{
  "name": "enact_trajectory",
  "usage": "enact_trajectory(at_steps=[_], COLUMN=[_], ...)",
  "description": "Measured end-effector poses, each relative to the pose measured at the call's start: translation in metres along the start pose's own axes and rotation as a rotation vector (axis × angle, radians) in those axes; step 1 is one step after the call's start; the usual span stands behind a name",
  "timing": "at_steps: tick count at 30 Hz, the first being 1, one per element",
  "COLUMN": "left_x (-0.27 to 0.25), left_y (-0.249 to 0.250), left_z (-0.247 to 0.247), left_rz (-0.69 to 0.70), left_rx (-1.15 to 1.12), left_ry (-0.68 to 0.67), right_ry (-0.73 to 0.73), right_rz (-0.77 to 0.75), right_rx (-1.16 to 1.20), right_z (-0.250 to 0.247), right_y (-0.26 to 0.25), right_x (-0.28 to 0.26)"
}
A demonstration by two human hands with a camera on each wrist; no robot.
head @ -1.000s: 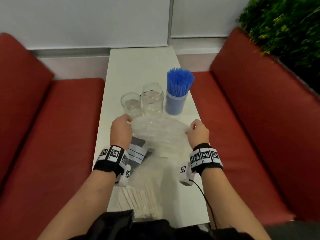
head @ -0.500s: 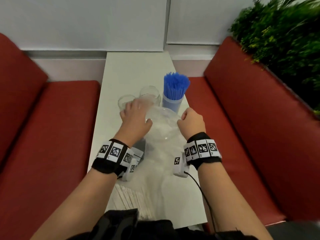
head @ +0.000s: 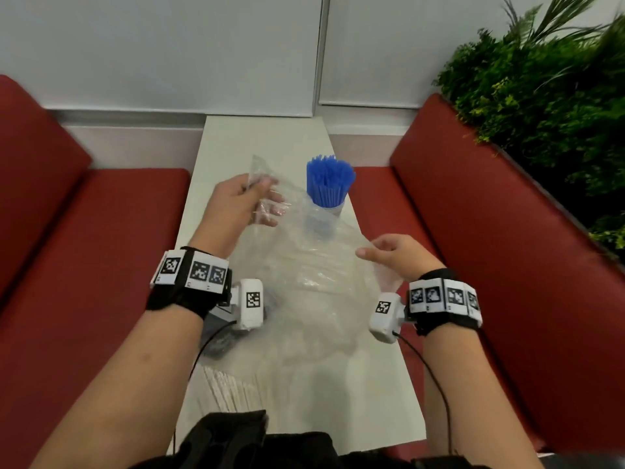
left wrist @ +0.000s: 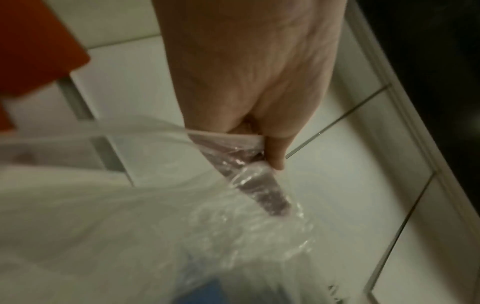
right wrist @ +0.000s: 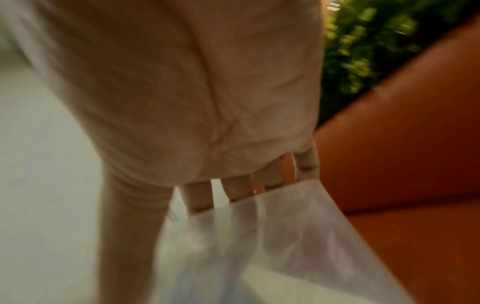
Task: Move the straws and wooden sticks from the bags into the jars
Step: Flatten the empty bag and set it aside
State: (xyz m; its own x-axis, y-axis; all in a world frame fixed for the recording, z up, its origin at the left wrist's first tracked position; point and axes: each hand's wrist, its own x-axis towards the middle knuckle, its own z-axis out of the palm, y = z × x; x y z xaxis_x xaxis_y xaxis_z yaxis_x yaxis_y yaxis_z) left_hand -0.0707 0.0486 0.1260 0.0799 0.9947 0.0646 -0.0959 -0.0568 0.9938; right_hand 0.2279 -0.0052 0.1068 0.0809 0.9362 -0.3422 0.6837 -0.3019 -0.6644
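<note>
Head view: left hand (head: 236,206) was raised above the far half of the tabletop (head: 263,137), its grip pinched on one corner of a clear plastic bag (head: 314,275). Right hand (head: 399,255) was lower, near the right edge, fingers curled at the bag's opposite edge. The bag hung stretched between the two and looked empty; its lower part draped onto the tabletop. Blue straws (head: 329,179) stood upright in a jar (head: 333,211) behind the film, toward the right edge. Wooden sticks (head: 233,390) lay in a flat bundle at the near left corner; I could not tell whether a bag enclosed them. No other jars could be made out through the film.

Left wrist view: thumb and fingers (left wrist: 275,152) were pressed together on a crumpled fold of film, which looked thin, limp and slick. Judgement: it weighs almost nothing and would slip from a loose hold, so corners are the best place to hold it.

Right wrist view: blurred. Fingertips (right wrist: 197,201) were hooked over the bag's rim; the thumb stood apart.

Judgement: sticks are light and stiff and should be taken as a bundle around the middle. The tabletop is narrow between red benches (head: 84,265), with open room only at the far end; a swinging bag could topple the straw jar.
</note>
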Motion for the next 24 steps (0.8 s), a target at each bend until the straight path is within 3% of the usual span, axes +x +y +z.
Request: enact_trajectory(at_steps=[5, 7, 9, 12, 14, 16, 18, 20, 22, 24], left_x=[-0.003, -0.006, -0.008, -0.009, -0.007, -0.004, -0.001, 0.003, 0.003, -0.007], left_y=[0.009, 0.011, 0.013, 0.016, 0.016, 0.016, 0.018, 0.021, 0.022, 0.017], left_z=[-0.035, -0.047, -0.055, -0.067, -0.067, -0.057, -0.042, -0.035, -0.039, -0.046], left_rz=[-0.010, -0.022, -0.014, 0.017, 0.007, -0.022, -0.066, -0.118, -0.157, -0.268], left_rx=[-0.106, -0.110, -0.108, -0.080, -0.096, -0.179, -0.307, -0.483, -0.530, -0.201], left_ry=[0.129, 0.110, 0.147, 0.279, 0.347, 0.369, 0.346, 0.306, 0.146, -0.039], right_ry=[0.088, 0.119, 0.208, 0.450, 0.491, 0.258, -0.086, -0.281, -0.267, -0.176], right_rz=[-0.001, 0.033, -0.032, -0.120, -0.048, 0.122, 0.268, 0.278, 0.262, 0.291], right_rx=[0.110, 0.385, 0.705, 0.874, 1.083, 1.239, 1.177, 1.064, 1.100, 1.263], right_z=[-0.022, -0.021, -0.013, 0.005, 0.022, 0.045, 0.073, 0.102, 0.118, 0.120], right_y=[0.029, 0.034, 0.037, 0.046, 0.053, 0.059, 0.061, 0.059, 0.054, 0.047], right_x=[0.005, 0.008, 0.010, 0.016, 0.024, 0.030, 0.034, 0.034, 0.037, 0.041])
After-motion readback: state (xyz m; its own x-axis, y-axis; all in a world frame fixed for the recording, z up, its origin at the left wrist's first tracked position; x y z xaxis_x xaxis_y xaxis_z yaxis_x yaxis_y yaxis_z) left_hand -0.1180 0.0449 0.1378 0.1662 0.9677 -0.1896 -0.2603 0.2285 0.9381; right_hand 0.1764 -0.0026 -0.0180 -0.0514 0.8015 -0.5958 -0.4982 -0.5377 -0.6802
